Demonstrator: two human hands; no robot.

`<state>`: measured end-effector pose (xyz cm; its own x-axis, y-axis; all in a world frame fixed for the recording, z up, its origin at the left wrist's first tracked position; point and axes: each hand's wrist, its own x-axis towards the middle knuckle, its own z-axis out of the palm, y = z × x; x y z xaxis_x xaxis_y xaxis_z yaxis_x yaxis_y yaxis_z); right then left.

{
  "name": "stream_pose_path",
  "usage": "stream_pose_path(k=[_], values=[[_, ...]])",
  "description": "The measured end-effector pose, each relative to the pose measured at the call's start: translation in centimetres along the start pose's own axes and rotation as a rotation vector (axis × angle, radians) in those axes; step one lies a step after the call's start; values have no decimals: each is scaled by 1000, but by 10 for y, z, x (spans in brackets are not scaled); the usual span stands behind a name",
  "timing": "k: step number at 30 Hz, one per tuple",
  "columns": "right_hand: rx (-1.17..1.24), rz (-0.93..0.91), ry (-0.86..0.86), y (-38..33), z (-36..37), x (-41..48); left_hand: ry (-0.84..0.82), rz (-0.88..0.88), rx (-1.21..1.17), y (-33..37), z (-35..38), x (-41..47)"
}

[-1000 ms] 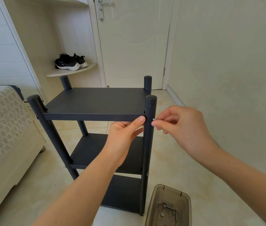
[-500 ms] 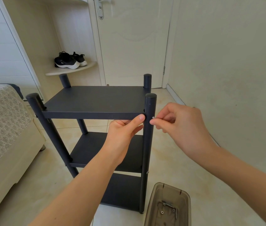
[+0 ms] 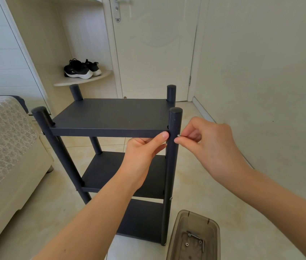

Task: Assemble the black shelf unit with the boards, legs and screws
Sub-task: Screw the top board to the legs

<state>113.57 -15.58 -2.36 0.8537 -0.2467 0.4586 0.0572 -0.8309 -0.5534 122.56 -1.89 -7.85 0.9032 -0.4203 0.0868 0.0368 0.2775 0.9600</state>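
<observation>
- One bed [image 3: 2,139] stands at the left.
- Two black shoes [image 3: 81,69] sit on a curved shelf [image 3: 84,80]; their white mark is too small to read.
- The black shelf unit [image 3: 103,171] stands on the floor in the middle, with three boards and four legs [image 3: 58,147].
- The left hand [image 3: 141,156] grips the top board [image 3: 111,115] at its front right corner, with the thumb on the edge.
- The right hand [image 3: 208,145] pinches one screw [image 3: 178,135] against the front right leg [image 3: 174,122].
- One brown box [image 3: 178,228] holds small metal parts [image 3: 195,238].
</observation>
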Motion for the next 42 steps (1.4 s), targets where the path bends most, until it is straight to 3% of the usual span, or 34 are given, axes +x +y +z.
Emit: stream_pose_path(k=[11,20,24,30,38,42], values=[[72,64,-53,0,-7,1,-8,11,-9,0,0,1],[448,284,-160,3,-12,7,-12,19,-3,-2,-1,1],[430,271,-156,5,-12,8,-30,24,-17,-2,0,0],[220,105,-84,4,-11,7,-34,22,-25,-2,1,1],[521,347,-224,9,-11,11,-47,35,-24,-2,1,0],[474,293,-212,11,-12,12,-32,27,-32,-1,2,1]])
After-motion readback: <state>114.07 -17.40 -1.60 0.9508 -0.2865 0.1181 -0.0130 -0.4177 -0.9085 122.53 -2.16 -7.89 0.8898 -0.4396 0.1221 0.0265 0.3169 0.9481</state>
